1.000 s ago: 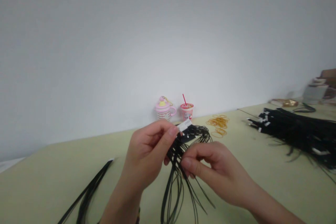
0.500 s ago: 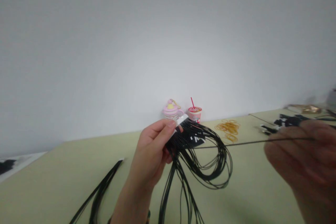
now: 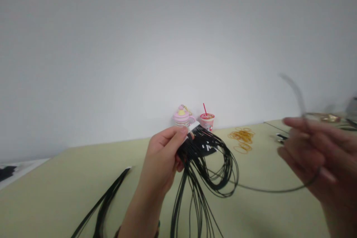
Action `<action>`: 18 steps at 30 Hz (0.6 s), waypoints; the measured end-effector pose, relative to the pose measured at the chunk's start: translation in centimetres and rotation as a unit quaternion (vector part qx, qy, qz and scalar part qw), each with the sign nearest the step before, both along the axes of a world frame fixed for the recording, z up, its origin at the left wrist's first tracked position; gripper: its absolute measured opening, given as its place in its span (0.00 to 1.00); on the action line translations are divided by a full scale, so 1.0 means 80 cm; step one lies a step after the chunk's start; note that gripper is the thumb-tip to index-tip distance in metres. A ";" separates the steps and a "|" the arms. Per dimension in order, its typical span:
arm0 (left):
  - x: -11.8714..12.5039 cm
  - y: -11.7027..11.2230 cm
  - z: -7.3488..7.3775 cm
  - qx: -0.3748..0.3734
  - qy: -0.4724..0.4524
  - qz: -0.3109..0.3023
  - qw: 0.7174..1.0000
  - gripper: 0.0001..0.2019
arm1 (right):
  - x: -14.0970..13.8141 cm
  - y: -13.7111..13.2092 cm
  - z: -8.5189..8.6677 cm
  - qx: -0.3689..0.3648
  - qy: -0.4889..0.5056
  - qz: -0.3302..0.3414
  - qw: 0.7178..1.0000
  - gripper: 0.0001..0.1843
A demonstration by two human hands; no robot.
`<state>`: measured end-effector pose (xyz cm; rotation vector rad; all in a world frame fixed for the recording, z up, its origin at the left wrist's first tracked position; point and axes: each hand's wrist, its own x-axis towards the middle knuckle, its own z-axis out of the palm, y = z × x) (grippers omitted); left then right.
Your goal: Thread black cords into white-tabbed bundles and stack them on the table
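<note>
My left hand (image 3: 163, 152) pinches a white connector strip (image 3: 194, 125) from which a dense bundle of thin black wires (image 3: 225, 184) fans out. Some wires curl in a loop to the right, while others hang down past the lower frame edge. Off to the right, my right hand (image 3: 312, 148), smeared by motion, has a single black wire (image 3: 275, 191) between its fingers. That wire sags from the bundle to the hand, and its loose end sticks up, curved, above the fingers. Behind the bundle lies a black piece with white marks (image 3: 208, 149), partly covered.
Another black wire bundle (image 3: 110, 193) with a white tip lies left on the pale table (image 3: 69, 178). Against the wall stand a pink lidded cup (image 3: 181, 117) and a small pink cup with a red straw (image 3: 207, 121). Yellow rubber bands (image 3: 242, 137) lie right of them.
The single wire was pulled taut and nearly straight; now it sags, its end standing up from my right hand, whose fingers have shifted. My left hand stays put; the looped wires have drawn in slightly.
</note>
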<state>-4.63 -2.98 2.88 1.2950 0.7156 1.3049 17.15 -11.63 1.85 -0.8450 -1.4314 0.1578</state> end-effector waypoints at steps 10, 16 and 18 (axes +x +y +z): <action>0.014 -0.004 -0.001 -0.048 -0.088 -0.036 0.994 0.09 | -0.097 0.009 -0.025 0.077 -0.196 -0.154 0.965 0.08; 0.014 0.002 -0.005 -0.054 -0.126 -0.043 0.990 0.05 | -0.096 0.008 -0.029 0.109 -0.203 -0.163 0.959 0.09; 0.014 0.003 -0.005 -0.052 -0.129 -0.043 0.989 0.05 | -0.097 0.009 -0.030 0.114 -0.203 -0.165 0.958 0.10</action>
